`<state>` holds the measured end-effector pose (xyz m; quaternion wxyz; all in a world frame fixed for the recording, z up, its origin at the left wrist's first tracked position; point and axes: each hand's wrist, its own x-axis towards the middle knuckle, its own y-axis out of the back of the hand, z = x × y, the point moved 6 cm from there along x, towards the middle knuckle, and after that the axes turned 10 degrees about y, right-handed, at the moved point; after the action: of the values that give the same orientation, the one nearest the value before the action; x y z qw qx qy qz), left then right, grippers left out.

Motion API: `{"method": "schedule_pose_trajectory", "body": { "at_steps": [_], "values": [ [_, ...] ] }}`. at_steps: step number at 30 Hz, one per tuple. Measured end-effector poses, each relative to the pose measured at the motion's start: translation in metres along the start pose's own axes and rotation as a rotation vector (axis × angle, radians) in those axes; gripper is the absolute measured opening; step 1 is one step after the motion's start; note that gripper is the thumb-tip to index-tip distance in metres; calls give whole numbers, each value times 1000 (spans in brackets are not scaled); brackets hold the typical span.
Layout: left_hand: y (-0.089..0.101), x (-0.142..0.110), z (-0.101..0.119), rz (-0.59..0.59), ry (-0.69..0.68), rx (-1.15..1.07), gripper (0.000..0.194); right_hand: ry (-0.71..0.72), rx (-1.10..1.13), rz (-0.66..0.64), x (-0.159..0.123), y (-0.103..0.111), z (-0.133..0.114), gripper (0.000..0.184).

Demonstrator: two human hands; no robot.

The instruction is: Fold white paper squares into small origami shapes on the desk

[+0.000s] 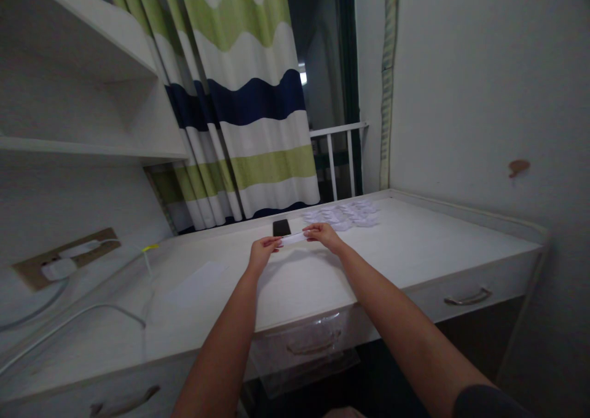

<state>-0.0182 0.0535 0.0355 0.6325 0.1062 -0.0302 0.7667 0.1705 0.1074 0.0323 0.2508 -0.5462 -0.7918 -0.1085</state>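
Note:
A narrow white folded paper strip point(294, 238) is stretched level between my two hands, above the desk. My left hand point(262, 252) pinches its left end with the fingertips. At the other end, my right hand point(325, 236) grips it between thumb and fingers. Just behind the strip lies a black phone point(281, 227). Beyond my right hand, several small white folded paper pieces point(350, 214) are spread near the desk's back edge. White paper sheets point(199, 281) lie flat to the left of my left hand.
The white desk point(405, 240) has drawers with metal handles point(468, 296) along its front. White cables point(106, 307) and a plugged-in adapter point(59, 268) are at the left. A striped curtain point(262, 104) hangs behind, and a shelf point(87, 147) juts out at upper left.

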Motion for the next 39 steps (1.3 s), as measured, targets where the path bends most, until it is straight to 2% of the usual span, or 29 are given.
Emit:
{"method": "schedule_pose_trajectory", "body": {
  "at_steps": [6, 12, 18, 23, 26, 29, 39],
  "values": [
    [2, -1, 3, 28, -40, 40, 32, 25, -70, -15, 1, 0, -1, 29],
    [4, -1, 3, 64, -55, 77, 30, 63, -144, -14, 0, -1, -8, 26],
    [1, -2, 2, 24, -47, 119, 31, 67, -155, -20, 0, -1, -7, 26],
    [-5, -10, 12, 56, -195, 316, 32, 79, -152, -81, -2, -12, -5, 27],
    [-14, -12, 15, -20, -270, 388, 28, 75, -147, -122, -4, -18, -6, 27],
    [-20, -13, 13, -98, -264, 382, 26, 69, -129, -134, -5, -21, -8, 26],
    [-21, -12, 11, -101, -221, 421, 27, 21, -93, -140, -8, -22, -6, 22]
  ]
}}
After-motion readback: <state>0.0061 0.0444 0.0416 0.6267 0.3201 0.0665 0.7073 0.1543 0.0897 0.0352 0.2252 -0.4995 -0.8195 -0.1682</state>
